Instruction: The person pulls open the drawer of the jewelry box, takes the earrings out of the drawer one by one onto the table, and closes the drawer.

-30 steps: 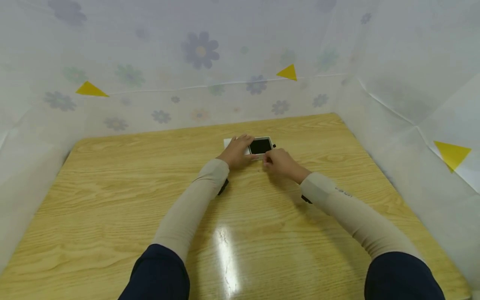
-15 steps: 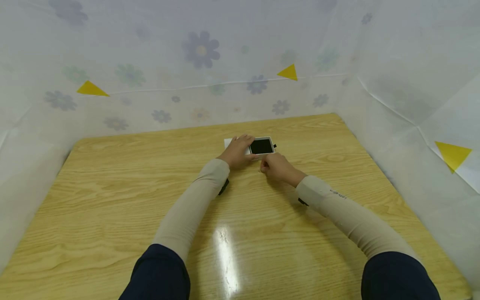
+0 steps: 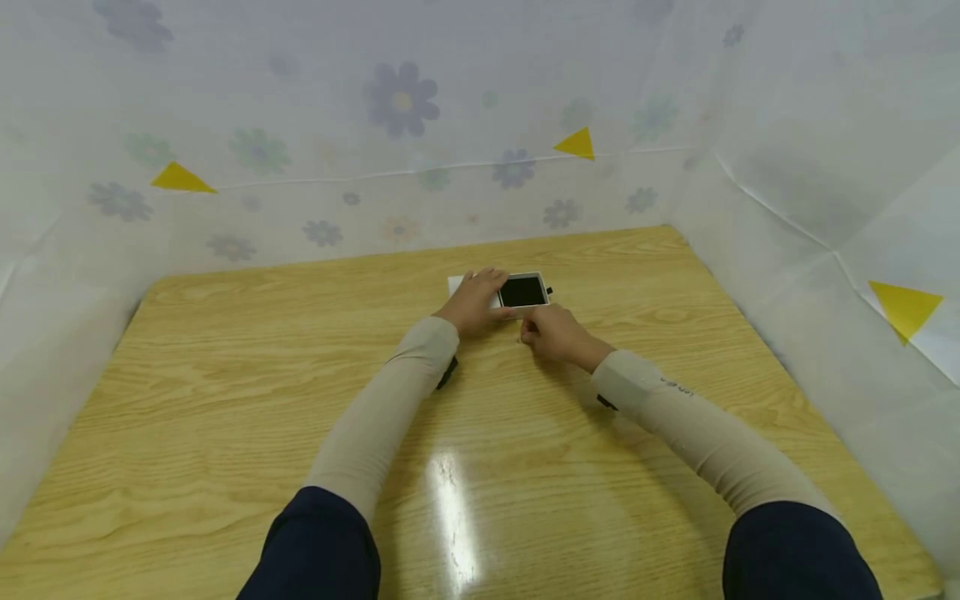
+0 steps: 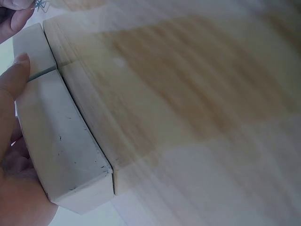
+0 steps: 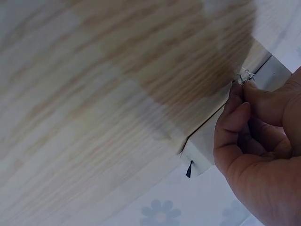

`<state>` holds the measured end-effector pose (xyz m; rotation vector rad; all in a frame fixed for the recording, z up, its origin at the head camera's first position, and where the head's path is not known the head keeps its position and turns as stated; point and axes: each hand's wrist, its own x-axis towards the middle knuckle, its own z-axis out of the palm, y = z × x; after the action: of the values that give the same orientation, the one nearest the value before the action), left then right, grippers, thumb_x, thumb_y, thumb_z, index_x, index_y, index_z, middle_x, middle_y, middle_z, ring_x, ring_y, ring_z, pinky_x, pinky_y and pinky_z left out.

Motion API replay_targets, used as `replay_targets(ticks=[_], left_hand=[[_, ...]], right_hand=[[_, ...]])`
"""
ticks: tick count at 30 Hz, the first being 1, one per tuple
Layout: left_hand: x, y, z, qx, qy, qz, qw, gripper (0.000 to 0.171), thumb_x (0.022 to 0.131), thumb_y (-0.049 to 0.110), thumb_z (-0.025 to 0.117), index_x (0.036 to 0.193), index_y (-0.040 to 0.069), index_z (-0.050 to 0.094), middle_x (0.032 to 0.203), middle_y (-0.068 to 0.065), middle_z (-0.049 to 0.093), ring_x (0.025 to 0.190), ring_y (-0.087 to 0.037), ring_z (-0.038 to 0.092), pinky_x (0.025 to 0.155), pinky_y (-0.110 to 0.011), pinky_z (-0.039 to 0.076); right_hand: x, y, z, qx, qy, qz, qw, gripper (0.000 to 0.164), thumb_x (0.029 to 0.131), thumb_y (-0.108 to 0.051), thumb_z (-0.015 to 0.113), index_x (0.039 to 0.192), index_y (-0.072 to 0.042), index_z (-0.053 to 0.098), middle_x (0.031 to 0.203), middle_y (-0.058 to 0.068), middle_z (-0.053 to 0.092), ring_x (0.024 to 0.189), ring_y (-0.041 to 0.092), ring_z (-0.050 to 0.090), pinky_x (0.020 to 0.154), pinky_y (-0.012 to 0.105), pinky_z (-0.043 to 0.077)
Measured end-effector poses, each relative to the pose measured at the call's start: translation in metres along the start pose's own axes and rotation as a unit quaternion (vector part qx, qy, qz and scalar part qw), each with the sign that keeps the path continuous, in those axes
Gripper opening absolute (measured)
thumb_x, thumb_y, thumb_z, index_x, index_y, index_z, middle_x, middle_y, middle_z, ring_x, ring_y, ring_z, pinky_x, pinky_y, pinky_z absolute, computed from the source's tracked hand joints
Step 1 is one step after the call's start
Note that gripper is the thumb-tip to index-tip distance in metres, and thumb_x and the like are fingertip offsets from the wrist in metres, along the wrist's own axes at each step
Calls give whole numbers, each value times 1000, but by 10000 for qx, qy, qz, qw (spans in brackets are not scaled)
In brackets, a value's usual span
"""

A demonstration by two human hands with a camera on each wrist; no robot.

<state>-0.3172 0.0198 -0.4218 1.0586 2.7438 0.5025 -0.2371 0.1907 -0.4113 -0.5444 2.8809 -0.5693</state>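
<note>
A white slide-out box (image 3: 454, 285) lies at the far middle of the table, its drawer (image 3: 523, 292) pulled partly out to the right and showing a black inside. My left hand (image 3: 474, 304) grips the box, thumb along the near side and fingers over the top. Just in front of the drawer, my right hand (image 3: 555, 332) pinches a small silvery, spiky piece (image 5: 245, 76) between thumb and forefinger. It looks like jewellery, but its exact kind is too small to tell. A black pull tab (image 5: 189, 169) sticks out of the drawer's right end.
The wood-grain table (image 3: 247, 400) reaches toward me on both sides of my arms. White flowered sheeting (image 3: 330, 100) stands behind it and at the sides, with several yellow triangles (image 3: 576, 144) on it.
My right hand has shifted slightly left and toward me, away from the drawer's near edge, then stayed nearly still. The left hand and the box have not visibly moved.
</note>
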Motion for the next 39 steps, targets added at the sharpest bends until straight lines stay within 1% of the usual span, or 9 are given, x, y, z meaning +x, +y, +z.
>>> replay_targets(ticks=[3,9,11,14,19,29,34,39], left_hand=[[0,0,-1,-2,-7,-9,10000,78,93,47,58,152,6,27,156,-12,26,147,-25,16,119,-48,7],[0,1,-1,14,-1,-13,10000,77,93,46,59,151,6,28,156,-12,27,146,-25,17,119,-49,7],[0,1,-1,3,12,-13,10000,77,93,45,59,151,6,28,156,-12,28,146,-25,17,119,-49,8],[0,2,-1,-5,39,-22,10000,77,93,45,60,151,5,29,156,-12,28,146,-25,18,119,-49,8],[1,1,-1,-11,57,-44,10000,77,93,45,60,151,6,28,156,-11,28,146,-25,18,119,-48,7],[1,0,0,7,2,-27,10000,78,93,46,59,152,7,27,156,-11,27,147,-25,17,120,-47,7],[0,0,-1,26,-6,-8,10000,77,93,45,59,151,6,27,156,-11,27,146,-25,17,120,-47,8],[0,0,0,15,11,-21,10000,77,93,44,59,152,6,27,156,-11,27,146,-25,17,120,-46,8]], right_hand=[[0,2,0,-12,-11,1,10000,10,92,-8,64,85,-6,70,80,4,68,69,16,59,70,36,52],[-2,3,-4,-41,6,-5,10000,9,91,-11,67,88,-5,73,83,5,70,77,19,64,75,39,54],[-2,4,-5,-46,11,-11,10000,9,91,-12,67,89,-5,73,84,5,70,78,19,64,75,39,54],[-4,5,-6,-37,80,-51,9999,9,91,-11,67,89,-5,72,85,6,70,79,20,65,76,40,54],[-5,5,-6,-9,164,-108,9998,9,90,-11,67,89,-4,72,84,7,70,79,21,65,75,40,54],[-4,4,-4,65,138,-84,9998,8,91,-10,67,88,-4,73,84,5,70,76,18,64,73,38,54],[-4,4,-5,70,324,-165,9993,9,91,-9,66,86,-5,73,82,5,70,74,18,63,70,37,54],[-7,4,-9,274,559,-181,9979,10,92,-8,63,91,-3,72,86,8,70,76,20,64,71,38,55]])
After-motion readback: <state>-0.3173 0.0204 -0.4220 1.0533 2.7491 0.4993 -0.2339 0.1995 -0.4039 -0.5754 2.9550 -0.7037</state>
